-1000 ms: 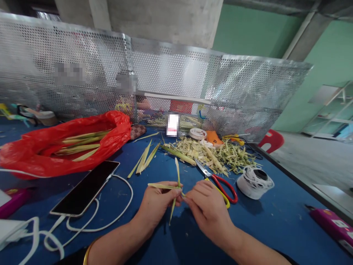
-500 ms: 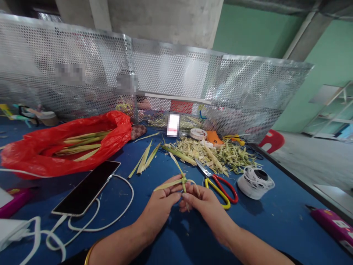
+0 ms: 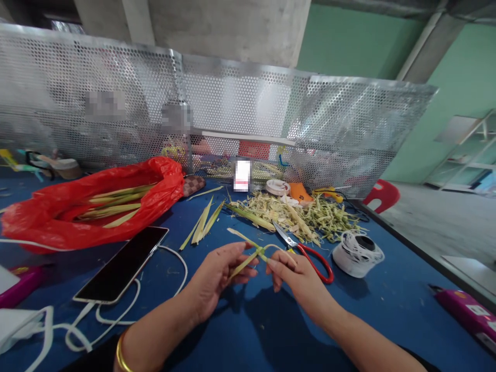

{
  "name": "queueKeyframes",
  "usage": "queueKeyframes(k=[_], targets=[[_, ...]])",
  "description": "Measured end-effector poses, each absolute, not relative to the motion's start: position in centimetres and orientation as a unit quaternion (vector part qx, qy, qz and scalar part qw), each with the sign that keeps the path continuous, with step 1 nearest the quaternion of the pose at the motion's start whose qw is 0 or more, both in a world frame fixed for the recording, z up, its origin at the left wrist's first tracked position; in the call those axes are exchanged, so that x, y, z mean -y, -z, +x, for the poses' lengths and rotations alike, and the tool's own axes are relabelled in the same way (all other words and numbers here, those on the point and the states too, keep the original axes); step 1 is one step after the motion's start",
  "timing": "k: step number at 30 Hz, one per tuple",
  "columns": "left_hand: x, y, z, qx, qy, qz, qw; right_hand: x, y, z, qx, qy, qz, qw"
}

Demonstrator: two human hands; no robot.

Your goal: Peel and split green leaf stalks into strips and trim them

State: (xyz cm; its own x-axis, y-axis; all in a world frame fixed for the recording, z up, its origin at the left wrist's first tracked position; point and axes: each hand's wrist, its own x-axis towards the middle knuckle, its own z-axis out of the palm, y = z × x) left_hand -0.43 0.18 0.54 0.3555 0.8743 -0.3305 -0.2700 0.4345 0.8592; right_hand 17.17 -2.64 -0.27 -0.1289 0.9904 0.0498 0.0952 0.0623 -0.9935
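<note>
From where I stood, hardly any lettering could be read. The purple tool point(image 3: 459, 307) on the right bore pale print point(image 3: 473, 311), of which only one letter, seemingly a B, came clear; the rest was cut off. A label point(image 3: 485, 339) lower on it was too small to make out. The lit screen point(image 3: 243, 174) was blurred over, the red sheet point(image 3: 253, 150) behind the mesh point(image 3: 240, 98) showed nothing legible, and the orange packet point(image 3: 299, 192) had just a dark smudge.

Craft workshop: scissors point(image 3: 293, 244), plant scraps point(image 3: 284, 214)
</note>
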Motion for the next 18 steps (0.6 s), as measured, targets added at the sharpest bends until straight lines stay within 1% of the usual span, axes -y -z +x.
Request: queueKeyframes(k=[2,4,8,12,15,18], targets=[[0.2,-0.7,-0.2,-0.407,-0.371,0.419,0.722,2.6,0.3,17.2,0.599,-0.472,-0.478,0.435],[0.4,-0.7,0.0,-0.415,-0.365,0.436,0.710,2.5,0.4,17.2,0.615,-0.469,-0.476,0.419],[0.3,0.0,0.0,-0.434,-0.364,0.427,0.705,2.5,0.7,17.1,0.620,-0.471,-0.484,0.400],[0.2,0.3,0.1,-0.449,-0.420,0.383,0.689,2.7,1.3,16.8,0.605,-0.467,-0.501,0.406],[0.3,0.1,0.2,-0.434,-0.424,0.379,0.699,2.9,1.6,16.6,0.629,-0.438,-0.507,0.394],[0.4,-0.1,0.1,-0.426,-0.407,0.398,0.703,3.1,1.6,16.6,0.666,-0.395,-0.522,0.358]])
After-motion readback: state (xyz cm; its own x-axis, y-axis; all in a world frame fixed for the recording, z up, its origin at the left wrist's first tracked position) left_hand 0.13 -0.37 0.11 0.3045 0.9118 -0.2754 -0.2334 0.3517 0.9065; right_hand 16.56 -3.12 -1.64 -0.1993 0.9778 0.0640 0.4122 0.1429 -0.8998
